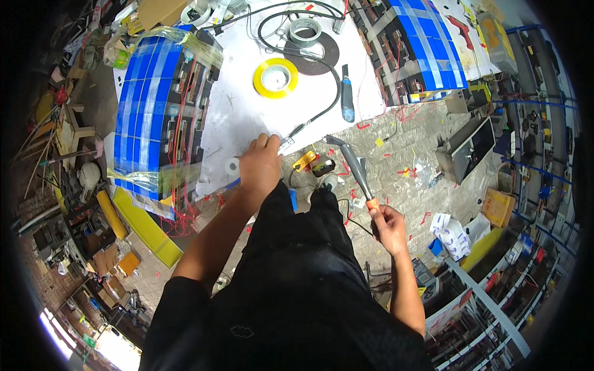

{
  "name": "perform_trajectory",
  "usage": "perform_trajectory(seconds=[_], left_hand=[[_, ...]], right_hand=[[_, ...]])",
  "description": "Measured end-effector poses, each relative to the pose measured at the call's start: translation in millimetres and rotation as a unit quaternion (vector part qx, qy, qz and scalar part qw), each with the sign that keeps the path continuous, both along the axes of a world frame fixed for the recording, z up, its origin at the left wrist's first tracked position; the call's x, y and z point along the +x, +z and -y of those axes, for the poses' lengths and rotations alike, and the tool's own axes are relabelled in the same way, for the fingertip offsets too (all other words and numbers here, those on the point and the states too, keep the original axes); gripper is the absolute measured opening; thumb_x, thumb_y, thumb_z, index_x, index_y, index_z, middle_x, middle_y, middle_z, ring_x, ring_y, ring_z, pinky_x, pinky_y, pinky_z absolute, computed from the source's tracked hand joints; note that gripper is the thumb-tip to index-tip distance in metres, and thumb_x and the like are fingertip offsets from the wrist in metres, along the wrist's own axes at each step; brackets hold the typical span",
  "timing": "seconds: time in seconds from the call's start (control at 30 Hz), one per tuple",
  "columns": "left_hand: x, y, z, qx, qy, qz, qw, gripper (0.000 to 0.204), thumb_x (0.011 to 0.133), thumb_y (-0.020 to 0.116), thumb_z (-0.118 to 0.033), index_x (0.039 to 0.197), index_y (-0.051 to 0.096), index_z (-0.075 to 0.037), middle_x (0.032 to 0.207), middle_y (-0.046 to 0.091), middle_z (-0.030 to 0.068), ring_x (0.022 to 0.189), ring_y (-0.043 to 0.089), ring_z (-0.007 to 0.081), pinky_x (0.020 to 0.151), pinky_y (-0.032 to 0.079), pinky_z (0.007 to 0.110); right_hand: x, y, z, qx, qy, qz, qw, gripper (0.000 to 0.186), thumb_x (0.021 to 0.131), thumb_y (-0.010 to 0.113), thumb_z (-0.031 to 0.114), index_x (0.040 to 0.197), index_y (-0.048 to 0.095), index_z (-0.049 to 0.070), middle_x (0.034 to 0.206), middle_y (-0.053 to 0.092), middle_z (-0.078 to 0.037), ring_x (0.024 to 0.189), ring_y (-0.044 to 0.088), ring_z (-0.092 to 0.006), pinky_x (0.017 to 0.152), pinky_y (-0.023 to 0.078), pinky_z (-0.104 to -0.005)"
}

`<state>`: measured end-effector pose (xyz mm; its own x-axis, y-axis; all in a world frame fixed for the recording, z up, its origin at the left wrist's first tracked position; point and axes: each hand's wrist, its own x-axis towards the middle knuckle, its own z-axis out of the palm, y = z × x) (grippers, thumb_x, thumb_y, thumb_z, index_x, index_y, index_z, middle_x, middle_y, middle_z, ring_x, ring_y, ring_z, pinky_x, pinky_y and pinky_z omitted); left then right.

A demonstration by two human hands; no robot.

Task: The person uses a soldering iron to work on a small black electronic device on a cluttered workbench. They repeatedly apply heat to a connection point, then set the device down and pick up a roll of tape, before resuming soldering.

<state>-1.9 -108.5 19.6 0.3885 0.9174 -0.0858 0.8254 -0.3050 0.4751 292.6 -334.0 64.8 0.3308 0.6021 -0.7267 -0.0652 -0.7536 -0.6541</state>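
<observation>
My left hand [260,166] is at the near edge of the white table, fingers curled down. What they pinch, if anything, is hidden. Just right of its fingertips lies the end of a black cable [317,115], by a small pale metallic piece [287,143]. My right hand [388,229] is closed round the orange grip of a corded tool [357,168] that looks like a large soldering iron, with a grey shaft and bent dark head. The head points up and left, near the table edge, apart from my left hand.
Blue-wrapped battery packs [139,117] [427,43] with red wires flank the white table [238,114]. On it lie yellow tape [258,79], grey tape [299,41] and a blue-handled cutter [348,102]. Red scraps litter the floor [390,176]; a monitor [471,151] stands right.
</observation>
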Motion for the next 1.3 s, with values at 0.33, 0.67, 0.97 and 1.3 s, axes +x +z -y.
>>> perform_trajectory(seconds=[0.33, 0.67, 0.97, 1.3], left_hand=[[-4, -17, 25, 0.031, 0.024, 0.016, 0.999, 0.034, 0.082, 0.079, -0.008, 0.107, 0.057, -0.01, 0.106, 0.06, 0.0124, 0.1, 0.061, 0.0383, 0.082, 0.053, 0.048], [-2, -21, 29, 0.053, 0.028, 0.012, 0.998, 0.033, 0.079, 0.077, -0.007, 0.105, 0.058, -0.011, 0.106, 0.059, 0.0113, 0.102, 0.061, 0.0372, 0.083, 0.053, 0.048], [-2, -21, 30, 0.05, 0.031, 0.017, 0.998, 0.033, 0.077, 0.077, -0.006, 0.105, 0.059, -0.011, 0.104, 0.059, 0.0108, 0.101, 0.062, 0.0363, 0.08, 0.054, 0.048], [-1, -24, 31, 0.059, 0.029, 0.015, 0.998, 0.033, 0.076, 0.077, -0.005, 0.104, 0.06, -0.011, 0.102, 0.058, 0.0102, 0.099, 0.062, 0.0355, 0.08, 0.054, 0.048]], right_hand=[[1, -36, -56, -0.019, 0.05, -0.023, 0.998, 0.037, 0.107, 0.065, 0.036, 0.091, 0.068, 0.003, 0.059, 0.055, 0.003, 0.043, 0.046, -0.0066, 0.041, 0.036, -0.0259], [12, -50, -65, -0.012, 0.076, -0.021, 0.997, 0.04, 0.106, 0.067, 0.041, 0.092, 0.068, 0.004, 0.057, 0.052, 0.003, 0.042, 0.044, -0.0062, 0.04, 0.034, -0.0258], [13, -42, -80, -0.027, 0.085, -0.024, 0.996, 0.037, 0.106, 0.067, 0.039, 0.094, 0.069, 0.004, 0.059, 0.053, 0.003, 0.042, 0.044, -0.006, 0.039, 0.034, -0.0259], [22, -42, -84, -0.043, 0.097, -0.045, 0.993, 0.037, 0.106, 0.066, 0.041, 0.098, 0.07, 0.005, 0.062, 0.056, 0.001, 0.041, 0.046, -0.0074, 0.038, 0.034, -0.0258]])
